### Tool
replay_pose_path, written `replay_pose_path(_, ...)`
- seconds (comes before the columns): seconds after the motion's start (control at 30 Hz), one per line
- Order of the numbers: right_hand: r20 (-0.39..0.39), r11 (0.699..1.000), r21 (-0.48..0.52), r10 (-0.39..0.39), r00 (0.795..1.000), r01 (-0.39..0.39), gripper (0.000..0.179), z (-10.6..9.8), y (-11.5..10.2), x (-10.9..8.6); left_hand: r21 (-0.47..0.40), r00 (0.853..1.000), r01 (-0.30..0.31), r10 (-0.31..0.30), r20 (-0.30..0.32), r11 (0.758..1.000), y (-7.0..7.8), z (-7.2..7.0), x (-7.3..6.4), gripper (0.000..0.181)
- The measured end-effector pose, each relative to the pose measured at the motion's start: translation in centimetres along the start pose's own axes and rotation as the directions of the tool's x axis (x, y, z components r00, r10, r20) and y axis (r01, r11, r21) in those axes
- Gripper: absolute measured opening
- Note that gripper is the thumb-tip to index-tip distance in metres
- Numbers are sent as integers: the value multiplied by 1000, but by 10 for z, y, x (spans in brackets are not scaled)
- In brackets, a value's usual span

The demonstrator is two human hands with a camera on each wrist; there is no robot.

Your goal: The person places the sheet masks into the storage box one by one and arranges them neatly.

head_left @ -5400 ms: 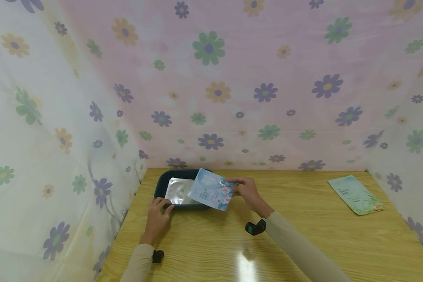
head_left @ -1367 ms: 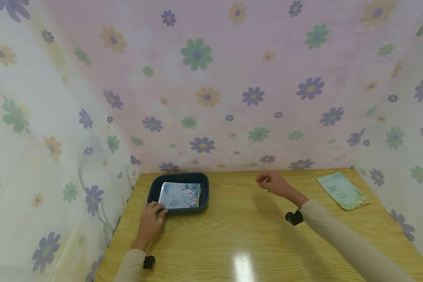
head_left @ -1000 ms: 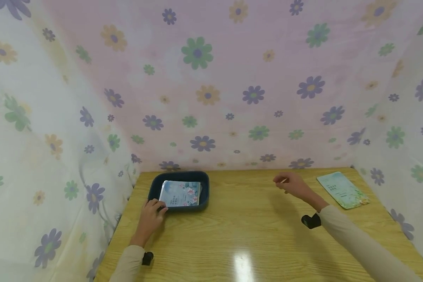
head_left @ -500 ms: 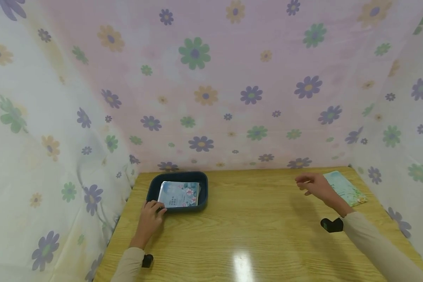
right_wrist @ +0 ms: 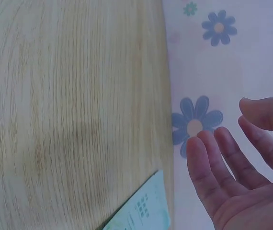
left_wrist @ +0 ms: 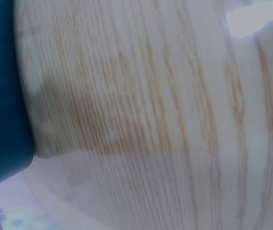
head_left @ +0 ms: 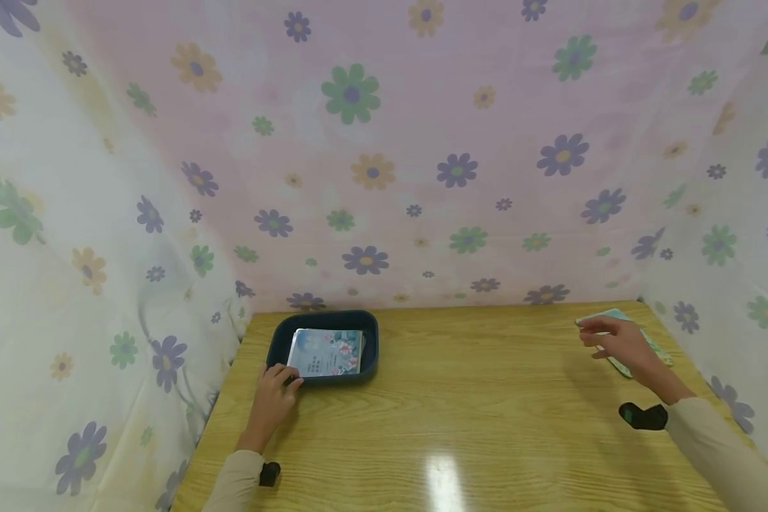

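A dark blue plastic basket point(head_left: 369, 366) stands at the back left of the table, with flat foil sachets lying in it. On top is a pale blue sachet point(head_left: 313, 352) printed with pink flowers. My left hand point(head_left: 274, 400) grips the basket's front left rim; the left wrist view shows the basket's outer wall point(left_wrist: 2, 96) and only a bit of a finger. Over at the back right, my right hand point(head_left: 624, 346) hovers above a pale green sachet point(head_left: 658, 346), partly covering it. In the right wrist view its fingers point(right_wrist: 201, 165) are spread, holding nothing.
The wood-grain table point(head_left: 448, 398) stretches between the basket and the green sachet. A flowered cloth point(head_left: 422, 213) hangs behind the table and along both sides. Black wrist cameras sit on both arms.
Earlier my right hand held the blue sachet over the basket; that sachet now lies inside. The emptied hand has moved right to the green sachet. My left hand stays on the rim.
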State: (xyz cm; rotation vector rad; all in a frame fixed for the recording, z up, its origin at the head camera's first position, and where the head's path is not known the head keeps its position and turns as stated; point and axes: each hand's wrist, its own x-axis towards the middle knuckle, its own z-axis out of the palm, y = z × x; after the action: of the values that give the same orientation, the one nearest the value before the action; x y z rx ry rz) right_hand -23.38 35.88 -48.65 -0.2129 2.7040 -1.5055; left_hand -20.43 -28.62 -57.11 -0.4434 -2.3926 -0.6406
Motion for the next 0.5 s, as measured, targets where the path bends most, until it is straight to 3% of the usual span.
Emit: replay_pose_path(0.5,-28,1000,20,-3,1000,3,25,-35,30,-2,4,999,43,-43,-3,999,2,-5,3,21)
